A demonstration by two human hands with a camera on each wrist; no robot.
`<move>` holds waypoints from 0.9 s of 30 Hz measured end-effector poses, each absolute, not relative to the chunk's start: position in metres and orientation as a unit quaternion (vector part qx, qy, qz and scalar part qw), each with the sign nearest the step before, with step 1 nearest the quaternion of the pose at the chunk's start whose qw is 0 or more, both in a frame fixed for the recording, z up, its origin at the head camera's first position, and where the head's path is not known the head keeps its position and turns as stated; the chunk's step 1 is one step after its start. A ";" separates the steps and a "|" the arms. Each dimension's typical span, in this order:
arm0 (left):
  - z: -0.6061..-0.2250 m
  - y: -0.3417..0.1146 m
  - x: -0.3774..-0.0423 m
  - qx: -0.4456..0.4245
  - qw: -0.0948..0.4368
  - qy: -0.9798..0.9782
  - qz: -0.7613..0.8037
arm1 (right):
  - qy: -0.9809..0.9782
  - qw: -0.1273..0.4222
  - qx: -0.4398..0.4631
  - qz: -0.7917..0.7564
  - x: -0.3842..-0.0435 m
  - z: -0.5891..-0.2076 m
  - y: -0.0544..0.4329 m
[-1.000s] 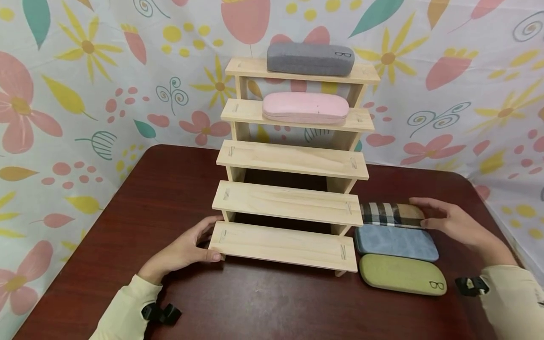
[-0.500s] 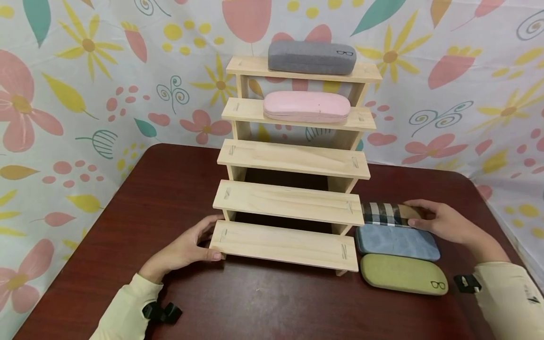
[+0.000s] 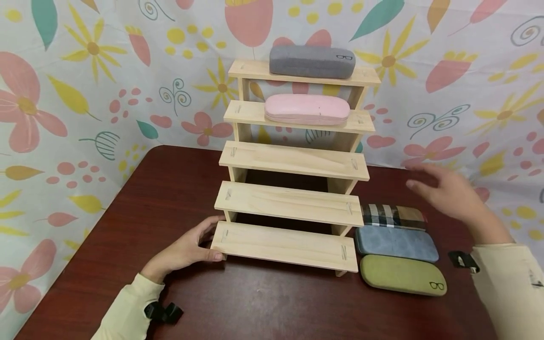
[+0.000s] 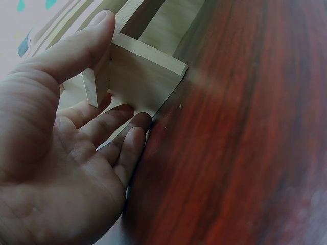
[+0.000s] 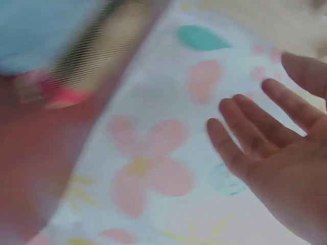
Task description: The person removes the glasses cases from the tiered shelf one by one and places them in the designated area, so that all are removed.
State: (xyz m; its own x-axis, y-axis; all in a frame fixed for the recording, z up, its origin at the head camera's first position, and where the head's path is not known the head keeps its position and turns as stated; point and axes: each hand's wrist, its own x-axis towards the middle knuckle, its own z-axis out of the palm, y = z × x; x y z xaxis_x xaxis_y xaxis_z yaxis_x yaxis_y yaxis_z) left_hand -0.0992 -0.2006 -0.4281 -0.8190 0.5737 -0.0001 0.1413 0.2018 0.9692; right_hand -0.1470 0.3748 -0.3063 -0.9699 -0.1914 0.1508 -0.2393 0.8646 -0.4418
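A wooden stepped display rack [image 3: 289, 201] stands on the table, with bare lower steps. My left hand [image 3: 187, 246] holds the left end of its lowest step; in the left wrist view the thumb [image 4: 99, 33] lies at the step's edge and the fingers [image 4: 115, 122] reach beside the side panel. My right hand [image 3: 454, 193] is in the air above and right of the plaid glasses case [image 3: 393, 216], holding nothing, its fingers apart in the right wrist view. In front of that case lie a blue glasses case [image 3: 397, 243] and a green glasses case [image 3: 403, 275].
A grey glasses case [image 3: 312, 61] sits on the top step and a pink glasses case [image 3: 307, 109] on the one below. Behind the dark red table [image 3: 263, 307] hangs a floral cloth [image 3: 161, 61], which also runs along the table's sides.
My right hand has let go of the plaid glasses case and lifted away from it, upward in the head view. The left hand keeps its place at the rack.
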 end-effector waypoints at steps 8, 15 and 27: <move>-0.426 -0.200 -0.098 0.223 0.193 0.756 0.584 | -0.931 0.152 0.120 0.309 -0.161 -0.242 0.309; -0.427 -0.198 -0.099 0.232 0.199 0.742 0.597 | -0.933 0.114 0.150 0.306 -0.184 -0.206 0.259; -0.426 -0.199 -0.099 0.229 0.194 0.741 0.601 | -0.947 0.037 0.186 0.261 -0.231 -0.185 0.219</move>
